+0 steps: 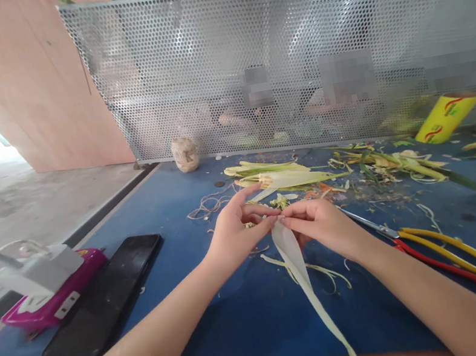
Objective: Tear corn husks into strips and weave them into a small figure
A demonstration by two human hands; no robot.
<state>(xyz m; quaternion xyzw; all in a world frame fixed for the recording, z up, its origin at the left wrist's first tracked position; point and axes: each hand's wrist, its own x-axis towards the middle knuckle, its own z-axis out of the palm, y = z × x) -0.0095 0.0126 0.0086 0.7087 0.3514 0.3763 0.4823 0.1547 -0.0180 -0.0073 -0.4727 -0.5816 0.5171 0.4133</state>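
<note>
My left hand (235, 230) and my right hand (319, 222) meet over the blue table (244, 318), both pinching the top end of a long pale leaf strip (296, 260). The strip hangs down from the fingertips and trails towards the table's near edge. The left thumb and forefinger press together on the strip's upper end. The right hand's fingers are curled round the same end from the other side.
Scissors (444, 252) with yellow and red handles lie right of my right hand. A black phone (106, 293) and a pink power strip (50, 291) with a white charger sit at the left. Leaf bundles (284, 177), scraps, a twine ball (185, 153) and a yellow tube (446, 118) lie before the perforated metal screen (290, 58).
</note>
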